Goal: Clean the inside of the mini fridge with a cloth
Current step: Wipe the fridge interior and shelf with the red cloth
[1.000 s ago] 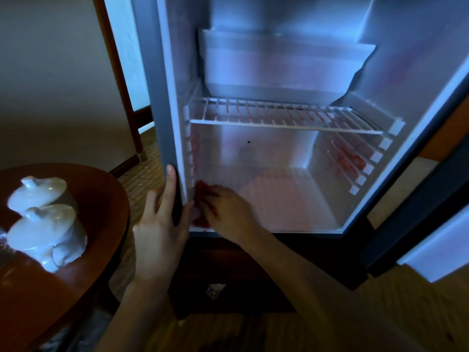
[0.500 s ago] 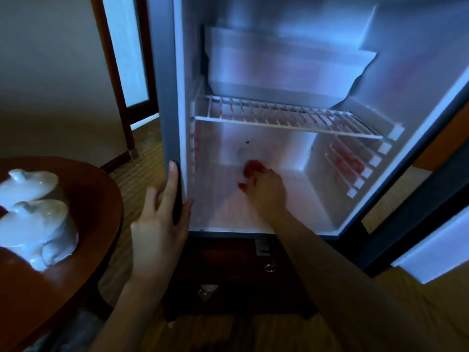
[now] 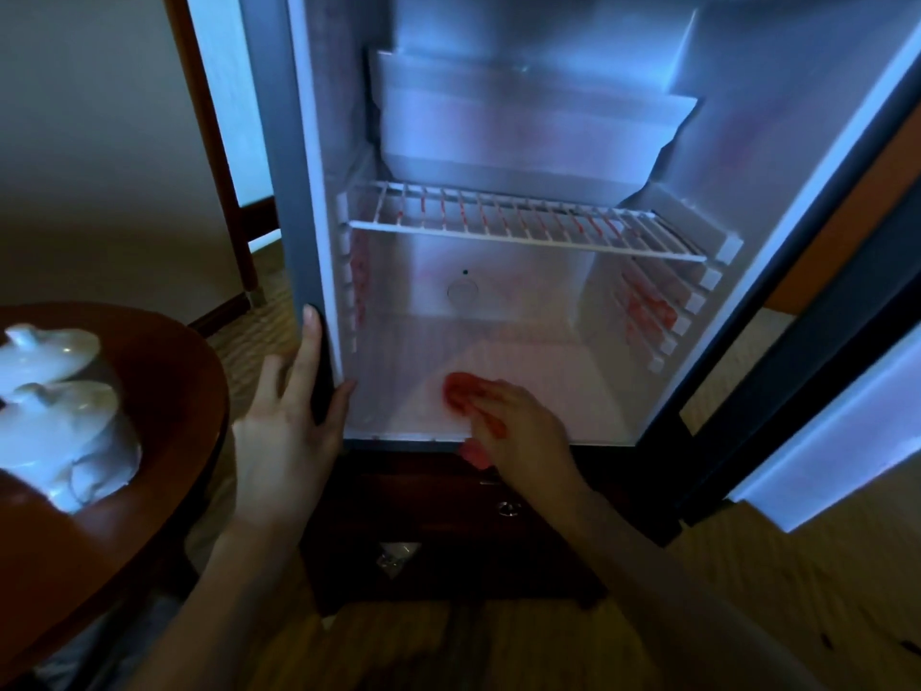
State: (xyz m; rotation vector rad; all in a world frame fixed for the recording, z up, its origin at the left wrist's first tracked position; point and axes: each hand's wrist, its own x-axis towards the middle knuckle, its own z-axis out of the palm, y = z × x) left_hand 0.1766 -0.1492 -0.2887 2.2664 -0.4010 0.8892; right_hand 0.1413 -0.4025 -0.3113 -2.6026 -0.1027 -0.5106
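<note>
The mini fridge [image 3: 309, 142] stands open in front of me, white inside, with a wire shelf [image 3: 523, 226] across the middle and a freezer box [image 3: 523, 137] above it. My right hand [image 3: 518, 431] holds a red cloth [image 3: 461, 389] and presses it on the fridge floor near the front edge. The cloth shows beyond my fingers and below my palm. My left hand [image 3: 289, 421] grips the fridge's left front frame, fingers straight along the outside and thumb on the inner edge.
A round wooden table [image 3: 149, 441] with white lidded china [image 3: 60, 406] stands at the left. The fridge door [image 3: 822, 391] hangs open at the right. A dark wooden cabinet [image 3: 448, 516] sits under the fridge. Carpet covers the floor.
My right hand slid the red cloth from the front left corner to the back of the floor, then forward to the front middle. My left hand stayed on the frame.
</note>
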